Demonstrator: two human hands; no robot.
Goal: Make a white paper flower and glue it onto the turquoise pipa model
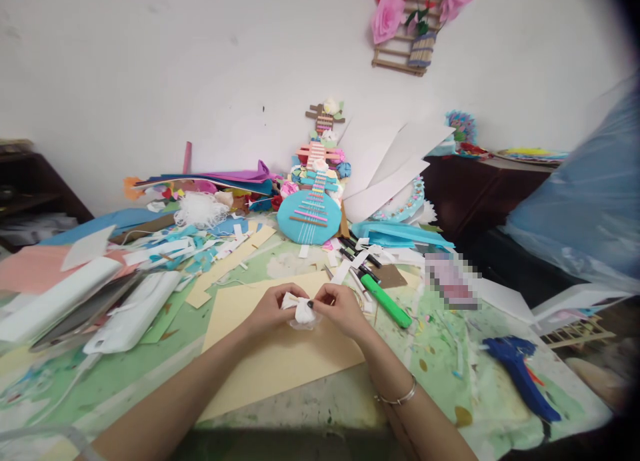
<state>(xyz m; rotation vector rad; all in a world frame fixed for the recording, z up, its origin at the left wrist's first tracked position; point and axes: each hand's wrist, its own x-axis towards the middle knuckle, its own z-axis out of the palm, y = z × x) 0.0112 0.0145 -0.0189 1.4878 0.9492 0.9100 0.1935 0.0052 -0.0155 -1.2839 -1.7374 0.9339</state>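
We have a small, crumpled white piece (303,311) in front of us, between our two hands and over the pale yellow sheet (295,361). Our left hand (273,304) pinches its left side; our right hand (345,308) has thumb and finger closed at its right edge, so both are equally near. The fingers come in from opposite sides, and the soft bulk bulges toward us between them. It is too bunched for us to name a sure long axis. A dark spot shows at the right fingertips; we cannot tell what it is. Nor can we tell whether the piece touches the sheet.

The sheet runs from beyond our hands back under our left forearm, its near edge slanting close to the table (360,401) edge. That gives our wrists flat paper on the near side. The far side is tighter: paper strips and dark pens (369,272) lie just past the right hand, and the green cutter (387,302) slants beside it. Farther right, well apart, is the blue glue gun (523,374). To our left lie a white case (133,314) and paper scraps. Straight ahead, the blue paper lute (309,221) leans upright near the wall (200,68).
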